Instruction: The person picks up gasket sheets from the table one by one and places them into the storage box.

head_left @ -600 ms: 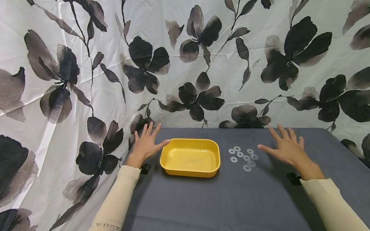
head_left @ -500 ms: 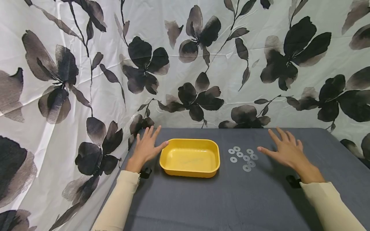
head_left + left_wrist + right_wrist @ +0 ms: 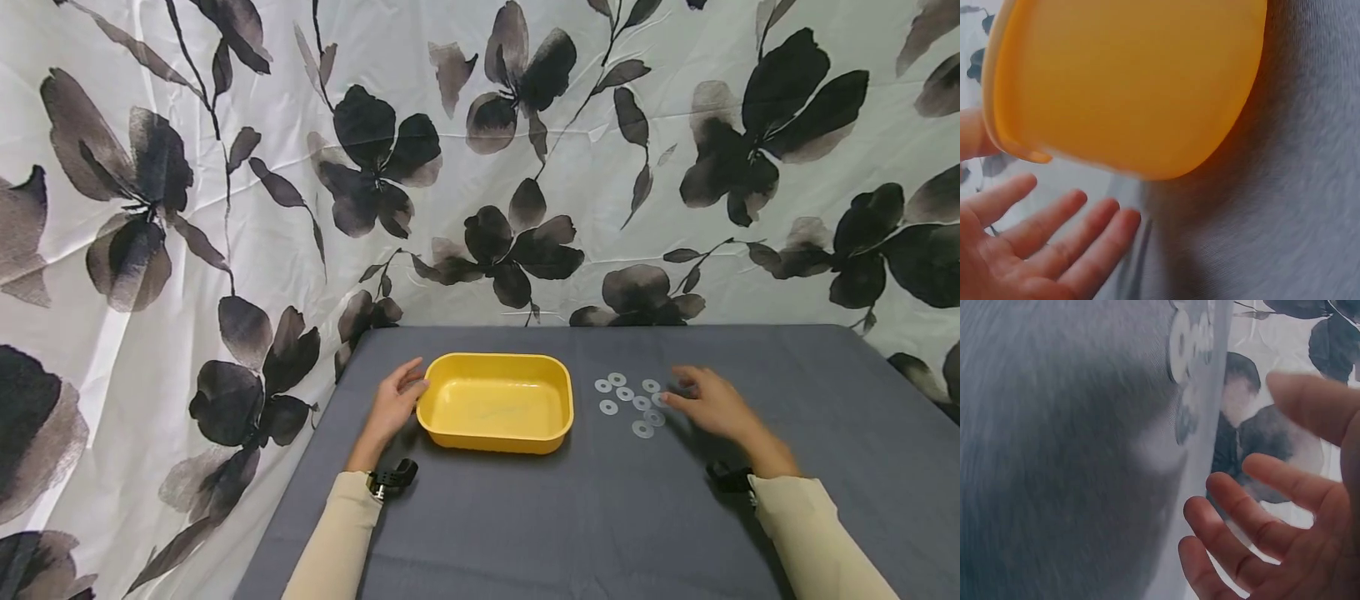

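A yellow rectangular plastic tub stands in the middle of the table in the head view, with nothing inside. My left hand is at its left end, the thumb right at the rim. The left wrist view shows the loosely bent fingers below the tub's wall, a gap between them. Several flat grey washers lie in a loose cluster right of the tub. Over their right side hovers my right hand, fingers relaxed and spread, holding nothing; its thumb tip overlaps one washer in the head view.
A grey cloth-covered table carries everything. Behind and to the left hangs a white curtain with dark flowers. Dark camera bands sit on both wrists, the left band close over the cloth.
Both hands have come down from a raised, spread pose, fingers now more bent. The left is closer to the tub's rim, the right closer to the washers. The view has shifted slightly.
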{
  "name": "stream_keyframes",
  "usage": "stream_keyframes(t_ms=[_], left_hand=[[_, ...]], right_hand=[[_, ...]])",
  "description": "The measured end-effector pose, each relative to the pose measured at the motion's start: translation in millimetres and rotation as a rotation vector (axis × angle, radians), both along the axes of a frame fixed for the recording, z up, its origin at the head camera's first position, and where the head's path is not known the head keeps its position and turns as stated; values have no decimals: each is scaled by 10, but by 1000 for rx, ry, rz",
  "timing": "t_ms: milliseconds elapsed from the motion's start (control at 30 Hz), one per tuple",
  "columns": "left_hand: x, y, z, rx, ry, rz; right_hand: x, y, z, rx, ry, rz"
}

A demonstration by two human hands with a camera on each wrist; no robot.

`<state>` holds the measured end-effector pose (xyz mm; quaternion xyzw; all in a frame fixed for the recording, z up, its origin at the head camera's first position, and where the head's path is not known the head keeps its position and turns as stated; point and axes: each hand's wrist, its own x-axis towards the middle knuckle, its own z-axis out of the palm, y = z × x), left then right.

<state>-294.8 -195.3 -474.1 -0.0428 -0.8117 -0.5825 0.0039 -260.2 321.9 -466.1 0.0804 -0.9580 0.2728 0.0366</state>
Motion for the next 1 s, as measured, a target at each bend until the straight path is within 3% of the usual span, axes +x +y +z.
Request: stream_keyframes(t_ms=[133, 367, 700, 1000], left_hand=[[-46, -18, -127, 132, -67, -28], [-44, -98, -229, 276, -75, -78], [-38, -125, -308, 334, -32, -130], [-34, -110, -346, 346, 3, -121]], right_hand=[[-54, -31, -53, -12, -58, -53], [-101, -65, -60, -19, -178, -120], [-155, -112, -128, 6, -177, -176], [-228, -110, -127, 20, -227, -192]])
